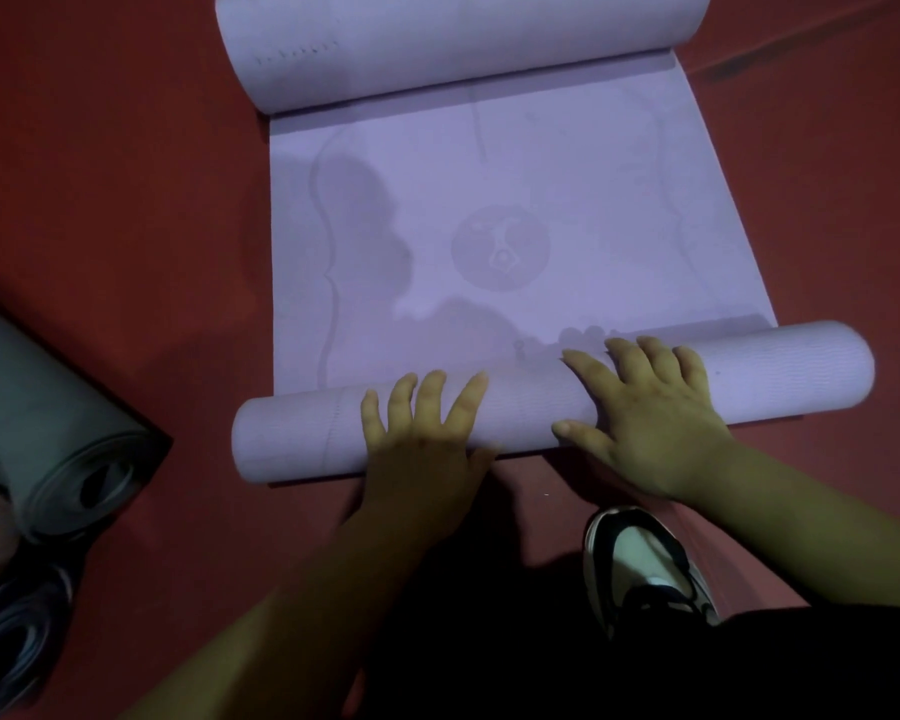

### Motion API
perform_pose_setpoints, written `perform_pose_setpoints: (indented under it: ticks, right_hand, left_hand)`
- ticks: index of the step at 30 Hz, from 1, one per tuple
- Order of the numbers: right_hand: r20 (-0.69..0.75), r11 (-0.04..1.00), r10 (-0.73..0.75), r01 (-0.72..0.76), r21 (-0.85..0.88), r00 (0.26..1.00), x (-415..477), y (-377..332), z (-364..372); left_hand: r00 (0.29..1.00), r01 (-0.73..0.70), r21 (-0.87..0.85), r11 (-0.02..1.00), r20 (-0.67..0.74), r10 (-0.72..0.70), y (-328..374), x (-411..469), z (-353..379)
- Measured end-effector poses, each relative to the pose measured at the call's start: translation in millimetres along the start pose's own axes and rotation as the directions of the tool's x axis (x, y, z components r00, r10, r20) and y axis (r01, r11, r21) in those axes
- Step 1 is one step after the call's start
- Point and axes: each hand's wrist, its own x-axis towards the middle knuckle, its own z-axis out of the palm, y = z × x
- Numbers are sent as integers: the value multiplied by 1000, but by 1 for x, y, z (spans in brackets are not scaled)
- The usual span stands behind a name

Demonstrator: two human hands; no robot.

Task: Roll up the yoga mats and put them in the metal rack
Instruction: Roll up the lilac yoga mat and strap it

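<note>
Evidently soft, springy, light, prone to unwinding — best pressed evenly along the near roll [793,368] of the lilac yoga mat [567,189], lying on the red floor [126,200]. Pressing there with left hand [422,433] and right hand [653,413] — fingers [431,394] spread flat, clasping nothing.

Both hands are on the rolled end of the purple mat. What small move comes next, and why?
Probably push the roll forward with both palms: the left hand and right hand lie flat on it, and a flat stretch lies ahead.
</note>
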Motion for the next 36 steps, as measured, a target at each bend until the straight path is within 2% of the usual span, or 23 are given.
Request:
perform_pose_setpoints:
  ticks: [5,9,12,15,19,21,23,27,30,36]
  right_hand:
    - [-49,1000,-7,6,-26,999,-8,-5,7]
    - [-2,1000,-20,20,-23,1000,5,1,0]
    - [60,1000,8,-7,-19,998,13,3,-7]
    - [50,1000,1,0,-9,999,14,3,-9]
    - [-46,999,-24,23,-22,999,7,3,2]
    - [-47,999,-27,26,-27,999,8,4,2]
    - [-44,999,-32,30,-29,999,13,7,1]
    - [-19,999,-25,25,-31,1000,21,10,-3]
    - [-13,999,-23,22,-25,1000,24,10,-5]
    - [-85,999,-23,19,-47,996,20,9,1]
  left_hand:
    - [999,-23,-23,999,-42,22,-7,11,0]
    - [999,13,-50,999,-51,-16,-6,17,-5]
    - [996,-16,-24,1000,-85,14,-3,12,-5]
    - [996,-42,-17,999,-77,40,-6,10,2]
    - [997,6,-56,998,76,-2,-12,24,-4]
    - [988,27,-68,997,152,-17,-15,29,-8]
    - [991,22,-70,997,134,-13,-14,31,-10]
    - [1000,-16,-39,999,-27,14,-9,25,-1]
    - [997,-44,-24,999,-69,42,-8,21,3]
    - [998,13,-54,998,69,-9,-12,34,0]
